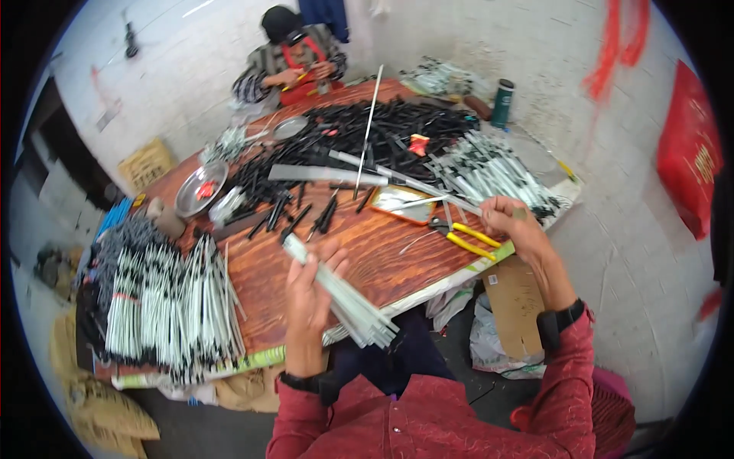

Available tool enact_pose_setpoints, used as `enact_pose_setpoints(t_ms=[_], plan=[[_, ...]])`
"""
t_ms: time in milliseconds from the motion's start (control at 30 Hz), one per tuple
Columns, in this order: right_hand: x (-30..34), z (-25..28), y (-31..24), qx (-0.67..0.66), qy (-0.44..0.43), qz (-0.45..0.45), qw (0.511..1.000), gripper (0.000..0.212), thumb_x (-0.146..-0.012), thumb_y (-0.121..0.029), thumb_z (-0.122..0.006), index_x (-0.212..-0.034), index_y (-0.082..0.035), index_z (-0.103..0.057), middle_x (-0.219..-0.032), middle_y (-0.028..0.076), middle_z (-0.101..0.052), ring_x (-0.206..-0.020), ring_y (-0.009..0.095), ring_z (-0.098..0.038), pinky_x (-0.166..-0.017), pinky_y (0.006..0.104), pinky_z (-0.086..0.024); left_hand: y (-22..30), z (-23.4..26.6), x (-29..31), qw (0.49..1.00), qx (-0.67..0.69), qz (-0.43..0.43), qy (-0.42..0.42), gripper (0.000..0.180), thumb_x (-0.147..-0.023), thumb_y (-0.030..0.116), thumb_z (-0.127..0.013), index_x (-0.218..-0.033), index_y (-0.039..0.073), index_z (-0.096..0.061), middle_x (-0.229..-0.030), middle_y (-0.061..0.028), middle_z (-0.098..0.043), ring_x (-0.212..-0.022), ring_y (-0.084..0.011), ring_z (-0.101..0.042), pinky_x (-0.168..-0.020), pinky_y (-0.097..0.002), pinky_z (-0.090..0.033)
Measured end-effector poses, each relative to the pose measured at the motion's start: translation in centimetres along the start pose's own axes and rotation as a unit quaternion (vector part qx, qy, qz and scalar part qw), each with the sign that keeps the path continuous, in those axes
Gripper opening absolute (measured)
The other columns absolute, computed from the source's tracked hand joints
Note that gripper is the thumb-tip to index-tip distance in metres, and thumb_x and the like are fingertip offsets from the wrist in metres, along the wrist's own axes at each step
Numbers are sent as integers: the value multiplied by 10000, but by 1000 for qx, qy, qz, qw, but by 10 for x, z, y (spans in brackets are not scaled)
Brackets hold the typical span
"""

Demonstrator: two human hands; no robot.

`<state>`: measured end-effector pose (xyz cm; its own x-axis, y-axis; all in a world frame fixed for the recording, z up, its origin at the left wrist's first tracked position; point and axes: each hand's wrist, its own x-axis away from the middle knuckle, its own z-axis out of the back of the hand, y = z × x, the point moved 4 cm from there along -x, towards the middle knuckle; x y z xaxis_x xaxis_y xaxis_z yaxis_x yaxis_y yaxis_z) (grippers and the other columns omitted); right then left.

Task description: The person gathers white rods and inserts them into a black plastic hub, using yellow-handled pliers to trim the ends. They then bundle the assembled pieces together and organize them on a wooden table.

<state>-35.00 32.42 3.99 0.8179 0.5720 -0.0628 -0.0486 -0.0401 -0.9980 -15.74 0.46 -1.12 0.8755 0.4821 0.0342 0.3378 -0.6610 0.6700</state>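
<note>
Several flat grey-white plastic strips (340, 294), clamped loosely in the left hand (310, 294), overhang the wooden table's (382, 252) near edge and could slide out; the right hand (508, 222) pinches one thin rod (428, 190).

A wooden table (367, 252) carries black rods (359, 138), white rod bundles (168, 306), yellow pliers (468, 239).

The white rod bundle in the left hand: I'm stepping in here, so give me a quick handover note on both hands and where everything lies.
Left hand: shut on a bundle of white rods, held slanting over the table's near edge.
Right hand: shut on a single thin rod that runs left over the wooden table, beside the yellow-handled pliers.
Finished-looking bundles with black ends lie stacked at the left; more lie at the far right.
A heap of loose black parts covers the table's middle.
A person across the table works separately.
</note>
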Motion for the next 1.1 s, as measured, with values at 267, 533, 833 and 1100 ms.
enact_pose_setpoints(t_ms=[267,533,833,1100], plan=[[39,-121,55,34,-161,-83,983,166,-974,-174,-595,-1046,-39,-530,-782,62,-630,-656,121,-593,-632,246,-485,0,-5,-1,992,104,6,-73,165,-1037,137,-499,-1178,55,-527,-1226,-185,-615,-1084,-332,-644,-975,-472,-541],[43,-122,37,-164,-177,-19,970,133,-949,-122,-604,-1009,-37,-522,-857,93,-667,-674,118,-596,-630,234,-472,15,13,4,989,127,-29,-66,164,-1052,143,-468,-1186,67,-527,-1131,-140,-659,-1024,-278,-667,-918,-432,-575],[36,-108,36,17,8,125,992,100,-936,-14,-610,-1004,-18,-536,-892,104,-678,-720,134,-639,-658,270,-517,26,-2,12,995,84,-46,-10,174,-1071,155,-420,-1188,62,-508,-1206,-182,-636,-1032,-277,-674,-918,-434,-586],[48,-126,16,325,38,281,902,159,-921,64,-606,-1060,22,-541,-909,89,-673,-782,133,-658,-729,264,-542,25,0,11,995,74,-36,-53,204,-1074,139,-413,-1247,53,-480,-1071,-116,-611,-921,-204,-629,-865,-383,-559]])
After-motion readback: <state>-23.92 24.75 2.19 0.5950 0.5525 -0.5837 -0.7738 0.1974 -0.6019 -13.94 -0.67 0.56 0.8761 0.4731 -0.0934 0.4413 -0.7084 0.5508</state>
